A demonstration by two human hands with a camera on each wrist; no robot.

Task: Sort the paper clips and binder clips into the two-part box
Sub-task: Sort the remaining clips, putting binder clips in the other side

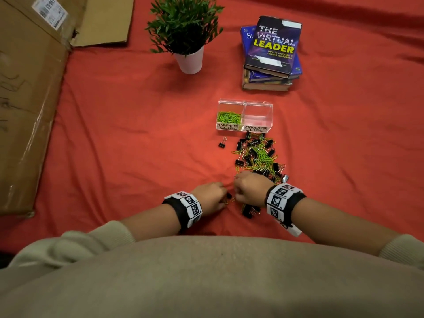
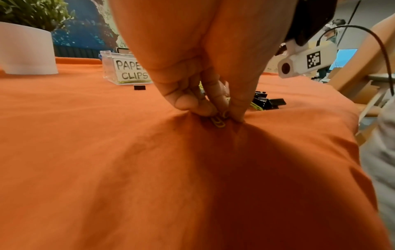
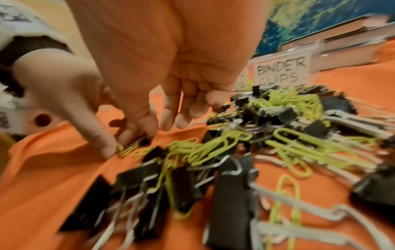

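Your left fingers (image 2: 213, 103) pinch a paper clip (image 2: 218, 122) with cloth (image 2: 107, 152) bunched underneath, right fingers (image 3: 171, 118) hanging loose, so lifting may snag the cloth and scatter the pile (image 1: 259, 154).

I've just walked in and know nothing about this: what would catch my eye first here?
A tangled pile of clips, lime-green paper clips and black binder clips, sprawls on the red cloth just in front of a clear two-part box. Nearer the person, the left hand pinches a green paper clip off the cloth, with the right hand close beside it.
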